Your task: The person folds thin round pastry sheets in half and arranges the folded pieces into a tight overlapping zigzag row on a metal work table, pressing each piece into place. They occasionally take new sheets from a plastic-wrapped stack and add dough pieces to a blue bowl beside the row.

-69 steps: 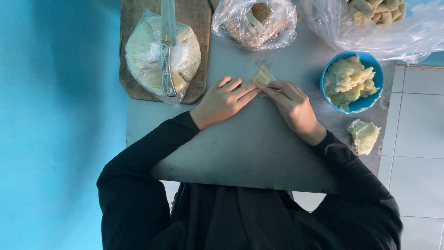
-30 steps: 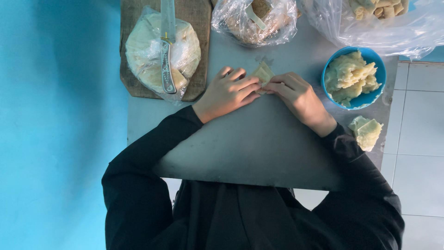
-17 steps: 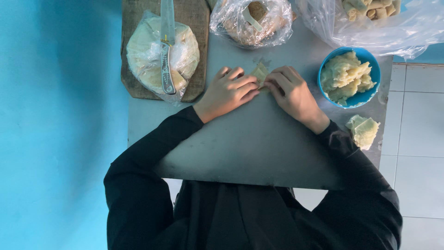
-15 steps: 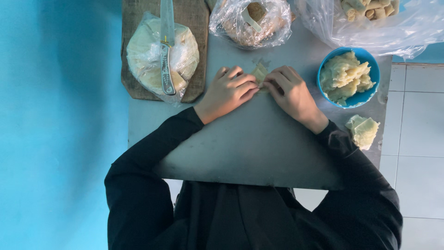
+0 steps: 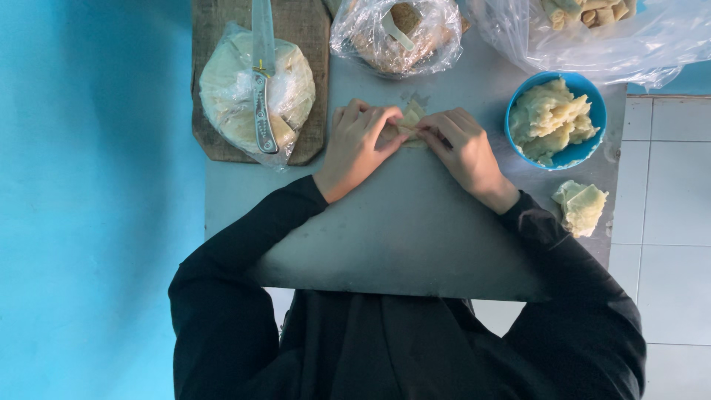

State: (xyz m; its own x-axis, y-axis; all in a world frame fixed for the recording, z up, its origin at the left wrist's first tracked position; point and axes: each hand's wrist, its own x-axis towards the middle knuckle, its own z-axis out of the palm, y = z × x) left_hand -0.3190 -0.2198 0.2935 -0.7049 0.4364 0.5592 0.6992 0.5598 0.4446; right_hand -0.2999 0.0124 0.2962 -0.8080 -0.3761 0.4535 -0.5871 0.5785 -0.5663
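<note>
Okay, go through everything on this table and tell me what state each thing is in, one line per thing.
Pastry sheet: partly folded, pinched between both hands.
Left hand: fingers curled on the pastry sheet.
Right hand: gripping the pastry sheet.
Blue bowl: full of pale pieces.
Knife: lying on the bagged wrappers.
Folded pieces: piled on the table.

From my remote view, I see both arms covered to the wrists by long, plain black sleeves, a matching black garment across the torso near the camera, and the left hand (image 5: 361, 144) and right hand (image 5: 461, 146) bare, without gloves.
</note>
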